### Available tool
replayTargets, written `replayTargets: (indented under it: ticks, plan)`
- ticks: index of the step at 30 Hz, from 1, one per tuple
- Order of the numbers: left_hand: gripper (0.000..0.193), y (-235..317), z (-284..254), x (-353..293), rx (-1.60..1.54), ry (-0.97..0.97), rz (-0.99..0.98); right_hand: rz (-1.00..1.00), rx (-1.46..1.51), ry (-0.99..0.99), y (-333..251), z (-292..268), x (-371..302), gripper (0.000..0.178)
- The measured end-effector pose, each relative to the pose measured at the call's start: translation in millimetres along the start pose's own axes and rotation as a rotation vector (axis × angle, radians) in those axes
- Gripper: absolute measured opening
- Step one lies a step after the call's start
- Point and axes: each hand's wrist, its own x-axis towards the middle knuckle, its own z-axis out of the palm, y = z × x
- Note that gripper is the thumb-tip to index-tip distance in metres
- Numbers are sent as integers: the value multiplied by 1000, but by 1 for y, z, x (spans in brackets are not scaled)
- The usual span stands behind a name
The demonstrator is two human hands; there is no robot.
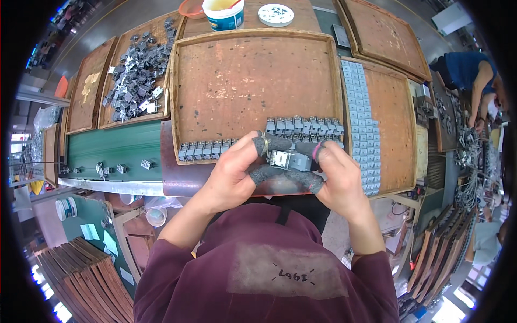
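Note:
Between my two hands, above the near edge of a wooden tray (253,33), is a small grey block-shaped part with a shiny metal end (291,161). My left hand (237,175) pinches its metal end, and my right hand (340,175) grips its darker end. Dark worn finger covers wrap the thumbs and forefingers of both hands. Just beyond the hands, rows of similar grey parts (304,126) stand along the tray's near side. Another row (204,150) runs to the left of my left hand. My fingers hide part of the rows and of the held part.
A left tray holds a heap of loose metal parts (137,75). Several parts lie on a green belt (113,145). Grey blocks (360,107) fill part of the right tray. A white bucket (223,15) and round lid (276,15) stand behind. Another person (471,72) works at far right.

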Motion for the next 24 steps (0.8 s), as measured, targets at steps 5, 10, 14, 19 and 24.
replayTargets:
  ticks: [5,10,14,19,24]
  plan:
    - [45,-5,16,0,89,-9,43,-55,-106,14,5,4,0,34]
    - [66,-17,52,-1,-43,128,-101,-52,-283,65,9,26,-1,33]
    - [79,-35,59,12,372,229,82,72,-173,62,11,31,-7,27]
    - [72,-43,54,27,185,193,252,442,208,-241,35,17,-3,58]
    - [64,-45,59,33,286,76,293,420,382,-227,52,24,-17,39]
